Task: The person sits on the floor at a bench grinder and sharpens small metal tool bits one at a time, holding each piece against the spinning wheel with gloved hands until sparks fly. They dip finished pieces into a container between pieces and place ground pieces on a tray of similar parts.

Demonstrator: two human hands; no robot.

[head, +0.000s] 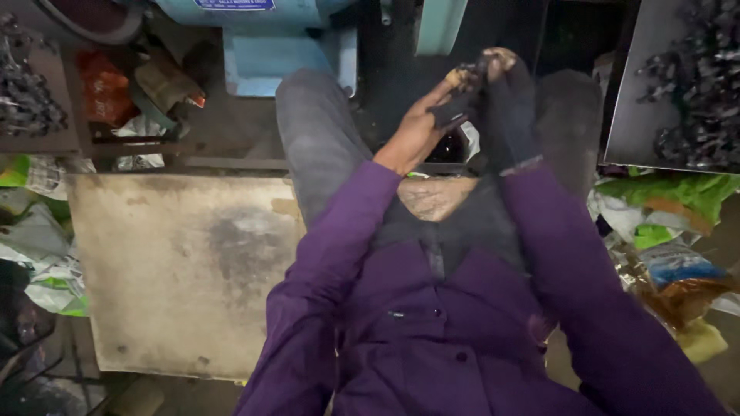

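Observation:
My left hand (pixel 415 132) is bare and raised over my lap, its fingers stretched up to the right. My right hand (pixel 509 104) wears a dark cloth glove, with the fingertips showing at the top. Both hands meet on a small dark piece (pixel 469 75) pinched between their fingertips; it is blurred and I cannot tell its shape. A dark flap (pixel 451 114) hangs below my left fingers. My purple sleeves and grey trousers (pixel 320 139) fill the middle of the view.
A light-blue machine (pixel 287 48) stands ahead. Grey trays of dark metal parts sit at the right (pixel 682 85) and far left (pixel 27 100). A worn beige board (pixel 177 270) lies left of me. Plastic bags (pixel 678 200) pile up on the right.

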